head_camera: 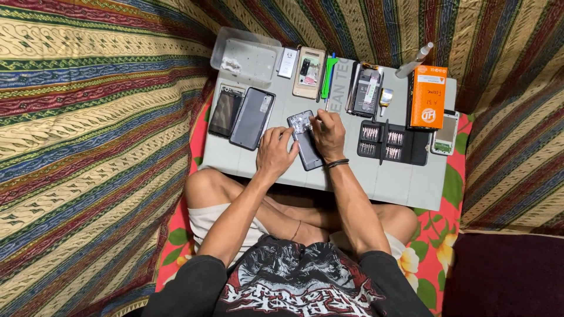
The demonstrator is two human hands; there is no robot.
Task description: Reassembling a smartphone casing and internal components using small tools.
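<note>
An opened grey phone (306, 141) lies back-up on the grey work mat (388, 176), its upper inner part exposed. My left hand (275, 151) rests on the phone's left edge and steadies it. My right hand (328, 132) pinches a thin tool, likely a small screwdriver, with its tip near the phone's top right corner. The tool is mostly hidden by my fingers.
On the mat lie two dark phones (242, 114), a clear plastic box (245, 54), a gold opened phone (309, 71), another opened phone (366, 91), a black screwdriver bit case (392, 142), an orange box (427, 97), a white phone (445, 132) and a spray bottle (415, 60).
</note>
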